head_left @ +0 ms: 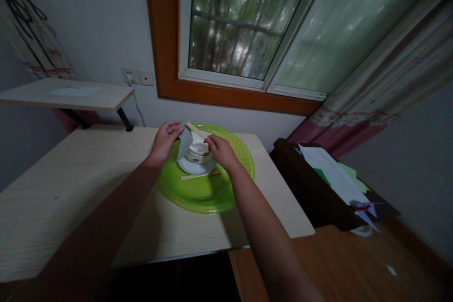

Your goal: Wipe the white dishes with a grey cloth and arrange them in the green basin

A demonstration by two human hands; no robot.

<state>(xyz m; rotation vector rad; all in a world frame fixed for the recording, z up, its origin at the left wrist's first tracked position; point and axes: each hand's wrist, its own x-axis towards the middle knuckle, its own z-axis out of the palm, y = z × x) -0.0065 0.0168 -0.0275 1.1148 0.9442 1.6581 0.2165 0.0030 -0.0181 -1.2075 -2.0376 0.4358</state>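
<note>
My left hand [165,142] pinches a grey-green cloth [184,141] that hangs down beside the bowls. In my right hand [220,150] is a pair of pale chopsticks [195,130], their far ends slanting up and left toward the cloth. Just below and between the hands stand stacked white bowls [198,153] on a white plate [196,168]. More chopsticks [200,175] lie in front of that plate. All of this rests on a round green tray [208,200]. Whether the cloth touches the chopsticks, I cannot tell.
The tray sits on a light wooden table [116,188] against the wall below a window [244,23]. A raised shelf [106,96] stands at the table's back left. To the right, a dark cabinet [311,193] holds papers [329,170].
</note>
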